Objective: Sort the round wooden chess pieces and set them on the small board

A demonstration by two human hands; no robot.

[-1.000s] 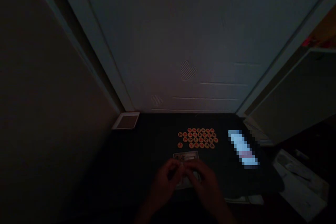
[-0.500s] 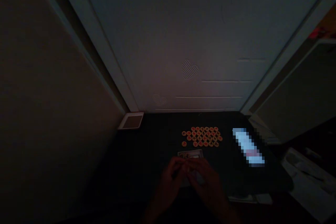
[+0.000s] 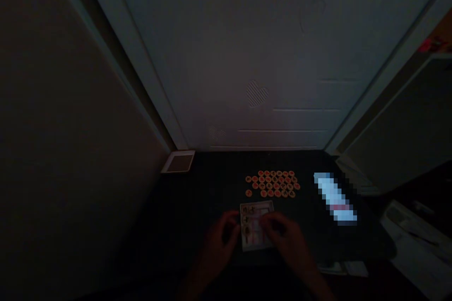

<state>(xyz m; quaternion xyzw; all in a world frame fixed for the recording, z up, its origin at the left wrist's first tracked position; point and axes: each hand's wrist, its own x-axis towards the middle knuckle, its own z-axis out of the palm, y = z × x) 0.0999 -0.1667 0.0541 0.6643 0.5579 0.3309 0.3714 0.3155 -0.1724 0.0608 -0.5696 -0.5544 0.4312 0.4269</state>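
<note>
The printed card lies flat on the dark table between your hands, your left hand curled at its left edge and your right hand over its right edge. It is too dark to tell whether either grips it. Round orange tokens sit just beyond your fingertips.

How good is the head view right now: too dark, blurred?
Head view: very dim, the table nearly black; only the orange tokens and the card between the left hand and right hand stand out; the card print is unreadable; a bright patch to the right is pixelated.
</note>
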